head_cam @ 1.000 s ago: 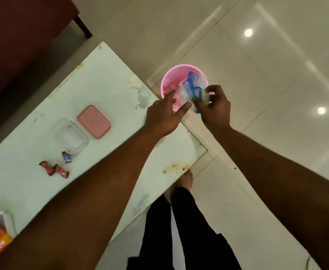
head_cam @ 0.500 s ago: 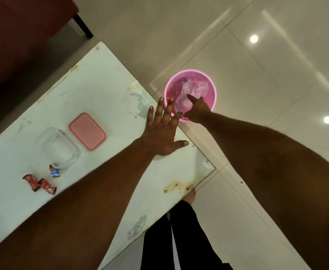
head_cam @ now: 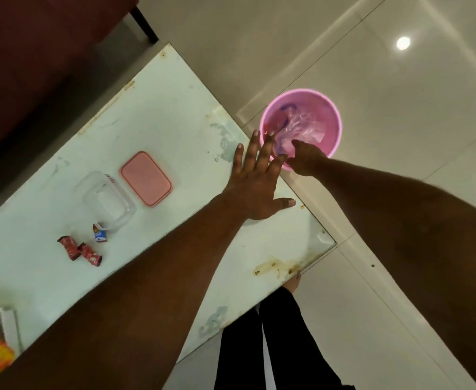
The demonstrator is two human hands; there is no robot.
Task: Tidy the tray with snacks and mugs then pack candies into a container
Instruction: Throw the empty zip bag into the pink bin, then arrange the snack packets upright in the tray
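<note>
Right hand (head_cam: 305, 160) reached into the pink bin (head_cam: 333, 119) at upper right, grip unreadable; left hand (head_cam: 255, 184) was splayed empty, likely bracing on the table (head_cam: 160, 108).

Dim warm light; ceiling-lamp glare on floor (head_cam: 403, 43); edges perhaps bowed.

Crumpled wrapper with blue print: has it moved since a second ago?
Yes. It left the hands and now lies down inside the pink bin; wrapper.

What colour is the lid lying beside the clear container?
Salmon pink, plain, no pattern. The lid shows clearly in the head view, right of the container.
</note>
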